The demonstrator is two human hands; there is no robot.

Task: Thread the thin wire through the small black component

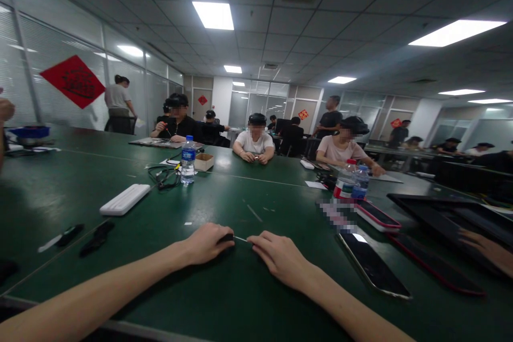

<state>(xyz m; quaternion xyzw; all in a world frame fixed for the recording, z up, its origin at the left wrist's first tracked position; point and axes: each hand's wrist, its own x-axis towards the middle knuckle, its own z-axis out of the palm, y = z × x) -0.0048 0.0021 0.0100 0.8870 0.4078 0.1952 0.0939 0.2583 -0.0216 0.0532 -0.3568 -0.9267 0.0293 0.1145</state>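
Both my forearms rest on a dark green table (248, 288). My left hand (208, 243) is closed around a small dark-handled tool (226, 237). A thin metal tip (241, 239) sticks out of it to the right. My right hand (278, 256) lies curled beside it, its fingertips pinched at the end of that thin tip. The two hands almost touch over the table's middle.
A phone (372, 264) lies right of my right hand, with more phones (379, 215) and tablets (452, 219) beyond. A white case (125, 199), black tools (96, 238), water bottles (187, 159) and cables (164, 176) sit further out. Several people sit at the far side. Another person's hand (487, 248) is at the right.
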